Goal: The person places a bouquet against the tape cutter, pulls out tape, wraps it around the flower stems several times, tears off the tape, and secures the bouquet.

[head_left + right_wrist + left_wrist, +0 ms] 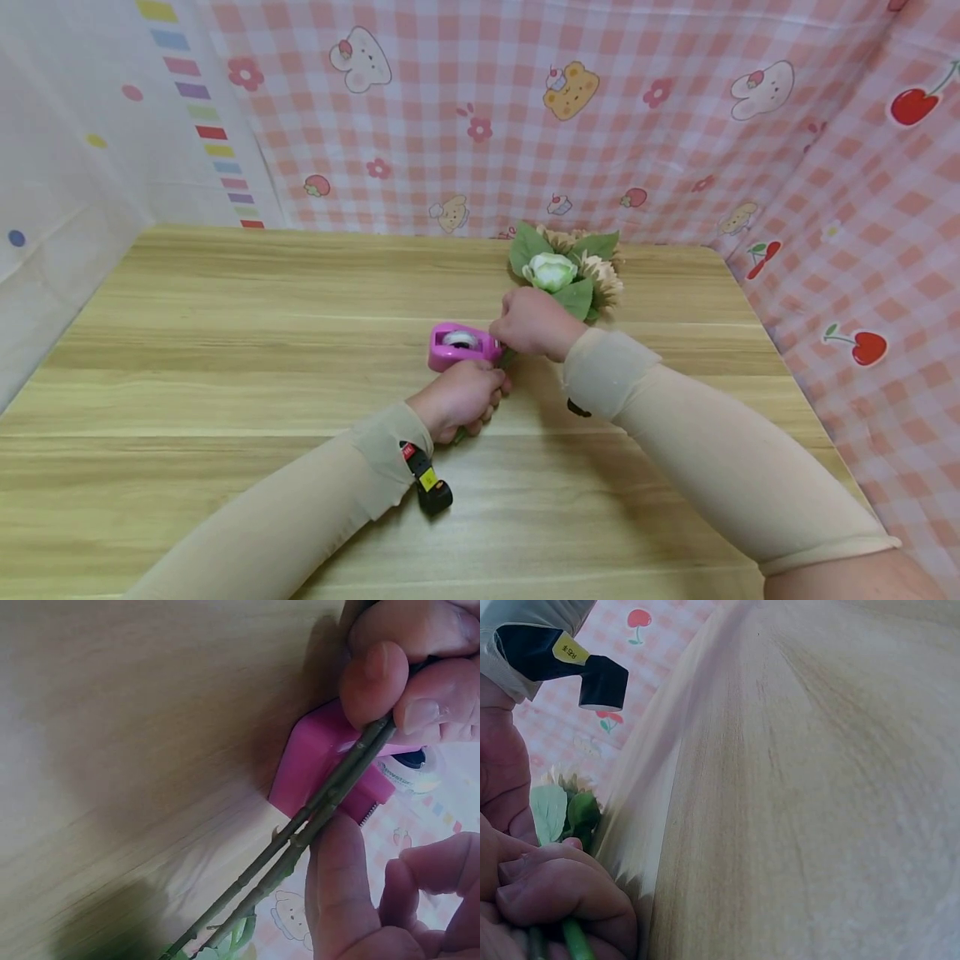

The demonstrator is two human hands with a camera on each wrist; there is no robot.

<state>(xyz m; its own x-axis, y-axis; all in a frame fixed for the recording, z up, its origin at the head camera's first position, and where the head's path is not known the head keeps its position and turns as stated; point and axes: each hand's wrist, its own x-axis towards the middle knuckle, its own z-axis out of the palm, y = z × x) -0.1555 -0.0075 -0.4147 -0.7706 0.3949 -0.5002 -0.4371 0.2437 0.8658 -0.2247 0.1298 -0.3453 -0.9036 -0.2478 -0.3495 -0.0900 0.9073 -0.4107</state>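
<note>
My left hand (463, 393) grips two thin green flower stems (326, 799) near their lower ends. They slant away to artificial flowers (551, 271), one pale green-white bloom and beige ones among green leaves. Just beyond that hand is a pink tape dispenser (442, 357) with a roll of clear tape inside. Beside its cutter end, my right hand (536, 323) is over the stems with bent fingers. In the right wrist view one of its fingers (341, 885) touches the stems, while its thumb bends towards another finger. Whether it pinches tape cannot be made out.
All this is on a wood-grain table (262, 350). Behind it hangs a pink checked cloth (420, 108) with cartoon prints, and another such cloth (862, 250) borders the right side. Black camera straps (429, 483) sit at the wrists.
</note>
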